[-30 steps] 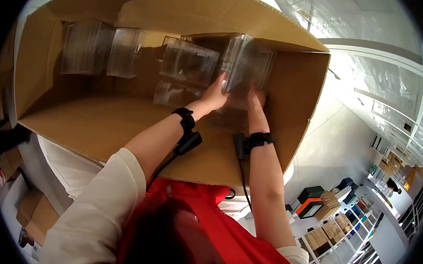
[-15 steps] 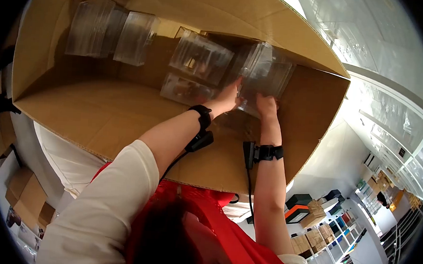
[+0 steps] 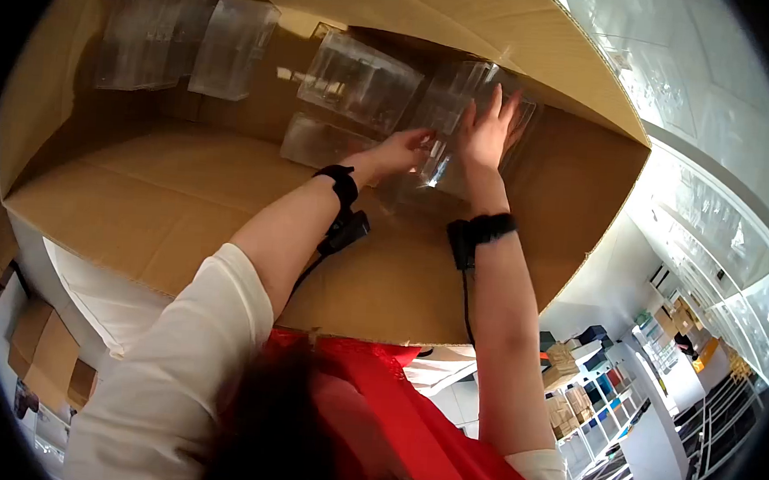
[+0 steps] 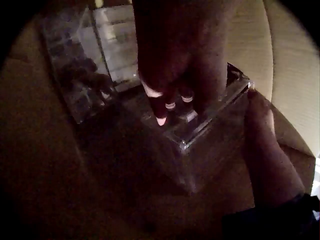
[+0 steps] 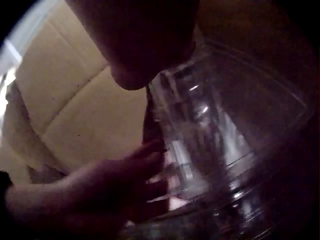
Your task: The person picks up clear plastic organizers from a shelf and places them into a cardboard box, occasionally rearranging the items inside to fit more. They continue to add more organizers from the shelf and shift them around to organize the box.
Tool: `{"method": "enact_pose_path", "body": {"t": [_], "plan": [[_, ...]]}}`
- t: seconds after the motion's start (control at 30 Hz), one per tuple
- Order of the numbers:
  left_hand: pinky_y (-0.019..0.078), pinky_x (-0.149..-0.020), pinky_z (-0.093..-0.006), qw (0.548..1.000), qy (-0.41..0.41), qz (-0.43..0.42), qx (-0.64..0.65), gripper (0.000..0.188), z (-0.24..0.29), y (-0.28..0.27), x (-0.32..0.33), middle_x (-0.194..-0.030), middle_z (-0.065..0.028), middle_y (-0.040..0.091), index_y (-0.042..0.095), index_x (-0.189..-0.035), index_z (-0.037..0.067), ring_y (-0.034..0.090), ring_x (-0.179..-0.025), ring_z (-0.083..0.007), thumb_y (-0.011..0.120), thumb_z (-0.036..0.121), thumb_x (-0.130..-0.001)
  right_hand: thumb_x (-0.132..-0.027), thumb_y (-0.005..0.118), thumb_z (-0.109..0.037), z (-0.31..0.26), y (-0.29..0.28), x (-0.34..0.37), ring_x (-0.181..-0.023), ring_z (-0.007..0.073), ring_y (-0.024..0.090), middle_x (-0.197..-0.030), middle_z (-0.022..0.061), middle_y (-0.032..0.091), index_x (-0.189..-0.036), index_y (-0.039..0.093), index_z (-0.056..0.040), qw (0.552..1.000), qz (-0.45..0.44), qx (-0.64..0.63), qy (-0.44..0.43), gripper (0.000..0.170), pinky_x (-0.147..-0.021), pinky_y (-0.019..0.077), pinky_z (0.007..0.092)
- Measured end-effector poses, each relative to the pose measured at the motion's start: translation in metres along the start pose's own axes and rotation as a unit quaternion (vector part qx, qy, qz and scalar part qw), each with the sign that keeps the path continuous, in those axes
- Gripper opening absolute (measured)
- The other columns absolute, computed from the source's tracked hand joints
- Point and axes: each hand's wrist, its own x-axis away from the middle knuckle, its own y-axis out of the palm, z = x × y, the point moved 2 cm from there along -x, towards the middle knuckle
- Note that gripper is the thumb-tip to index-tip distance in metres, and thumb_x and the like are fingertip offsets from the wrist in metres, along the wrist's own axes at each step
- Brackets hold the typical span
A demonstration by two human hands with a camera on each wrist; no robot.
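Inside a large cardboard box (image 3: 203,176), several clear plastic boxes stand along the far side. Both hands are at the rightmost clear plastic box (image 3: 445,112). My left hand (image 3: 399,153) is at its left side, fingers loosely bent; the left wrist view shows these fingertips close to the clear box's edge (image 4: 220,115). My right hand (image 3: 486,141) lies over the top of the same box with fingers straight and spread. In the right wrist view, the left hand (image 5: 115,185) reaches its fingers to the clear box's side, while the right fingers are mostly hidden.
Two clear boxes (image 3: 359,76) (image 3: 325,140) stand left of the hands, and another pair (image 3: 233,46) (image 3: 150,36) is in the far left corner. The carton's right wall (image 3: 581,199) rises close beside the right arm. A shelf with cartons (image 3: 581,402) stands at the right.
Both hands were at the sides of the rightmost clear box. The right hand has since moved up over its top with fingers spread, and the left hand has shifted slightly left.
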Motion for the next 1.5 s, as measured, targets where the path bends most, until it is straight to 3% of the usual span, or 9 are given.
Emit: {"method": "enact_pose_path", "body": {"t": [0.1, 0.17, 0.27, 0.53, 0.67, 0.93, 1.03, 1.33, 1.5], "plan": [[0.0348, -0.100, -0.0393, 0.998, -0.050, 0.032, -0.027, 0.058, -0.028, -0.018, -0.004, -0.143, -0.0125, 0.026, 0.018, -0.141, 0.009, 0.027, -0.131, -0.0273, 0.046, 0.021, -0.092, -0.089, 0.047, -0.034, 0.018, 0.024, -0.002, -0.133, 0.0331, 0.015, -0.144, 0.0142, 0.018, -0.136, 0.029, -0.0132, 1.000, 0.007, 0.025, 0.003, 0.054, -0.104, 0.0106, 0.0587], [0.0397, -0.089, -0.0396, 0.927, -0.104, 0.076, -0.352, 0.054, -0.046, -0.014, -0.005, -0.127, -0.0201, 0.043, 0.026, -0.136, 0.000, 0.045, -0.114, -0.0288, 0.044, 0.025, -0.092, -0.090, 0.044, -0.036, 0.020, 0.030, -0.001, -0.134, 0.0322, 0.015, -0.145, 0.0125, 0.018, -0.136, 0.029, -0.0137, 0.999, 0.028, 0.043, -0.008, 0.053, -0.104, 0.0108, 0.0585], [0.0323, -0.063, -0.0423, 0.938, -0.176, -0.062, -0.291, 0.045, -0.113, -0.010, -0.028, -0.083, -0.0188, 0.047, 0.039, -0.116, -0.011, 0.035, -0.067, -0.0223, 0.042, 0.020, -0.084, -0.091, 0.039, -0.039, 0.018, 0.031, 0.002, -0.133, 0.0317, 0.015, -0.144, 0.0131, 0.018, -0.136, 0.030, -0.0137, 0.998, 0.038, 0.044, -0.006, 0.052, -0.104, 0.0096, 0.0592], [0.0439, -0.074, -0.0394, 0.927, -0.074, -0.068, -0.360, 0.056, -0.061, -0.032, -0.003, -0.109, -0.0244, 0.055, 0.029, -0.135, -0.003, 0.056, -0.091, -0.0268, 0.044, 0.014, -0.084, -0.091, 0.038, -0.040, 0.016, 0.031, 0.001, -0.135, 0.0310, 0.013, -0.145, 0.0140, 0.017, -0.137, 0.030, -0.0141, 0.999, 0.030, 0.037, 0.001, 0.054, -0.105, 0.0086, 0.0583], [0.0444, -0.085, -0.0385, 0.903, -0.074, 0.127, -0.403, 0.038, -0.074, -0.099, -0.005, -0.110, -0.0179, 0.059, 0.047, -0.124, 0.012, 0.056, -0.102, -0.0306, 0.046, 0.018, -0.087, -0.090, 0.040, -0.040, 0.018, 0.033, -0.001, -0.134, 0.0312, 0.013, -0.145, 0.0141, 0.016, -0.136, 0.031, -0.0142, 0.998, 0.040, 0.038, 0.005, 0.054, -0.105, 0.0083, 0.0585], [0.0185, -0.108, -0.0516, 0.586, -0.249, -0.044, -0.770, 0.089, -0.066, -0.188, 0.063, -0.148, -0.0082, 0.007, 0.019, -0.141, 0.019, 0.016, -0.134, -0.0292, 0.069, 0.044, -0.072, -0.088, 0.042, -0.040, 0.017, 0.034, -0.001, -0.133, 0.0318, 0.017, -0.145, 0.0135, 0.018, -0.135, 0.033, -0.0146, 0.998, 0.052, 0.029, 0.012, 0.054, -0.104, 0.0089, 0.0589], [0.0168, -0.107, -0.0551, 0.436, -0.084, -0.123, -0.888, 0.104, -0.051, -0.174, 0.062, -0.148, -0.0075, 0.002, 0.007, -0.143, 0.020, 0.015, -0.134, -0.0310, 0.072, 0.047, -0.067, -0.088, 0.043, -0.039, 0.018, 0.035, -0.001, -0.133, 0.0319, 0.018, -0.145, 0.0130, 0.019, -0.135, 0.033, -0.0148, 0.997, 0.065, 0.031, 0.002, 0.054, -0.104, 0.0093, 0.0587], [0.0111, -0.106, -0.0584, 0.410, -0.017, -0.183, -0.894, 0.119, -0.084, -0.137, 0.035, -0.149, -0.0057, -0.009, -0.008, -0.142, 0.025, 0.006, -0.136, -0.0315, 0.070, 0.061, -0.061, -0.087, 0.043, -0.039, 0.024, 0.040, -0.002, -0.133, 0.0321, 0.018, -0.144, 0.0148, 0.021, -0.136, 0.031, -0.0152, 0.995, 0.074, 0.064, -0.011, 0.056, -0.104, 0.0112, 0.0591], [0.0112, -0.104, -0.0615, 0.496, -0.001, -0.050, -0.867, 0.115, -0.091, -0.144, 0.027, -0.148, -0.0106, -0.002, -0.007, -0.142, 0.024, 0.008, -0.135, -0.0353, 0.075, 0.046, -0.064, -0.087, 0.042, -0.040, 0.021, 0.037, -0.003, -0.133, 0.0322, 0.018, -0.144, 0.0142, 0.021, -0.136, 0.031, -0.0153, 0.996, 0.065, 0.057, 0.003, 0.056, -0.103, 0.0116, 0.0598]]}}
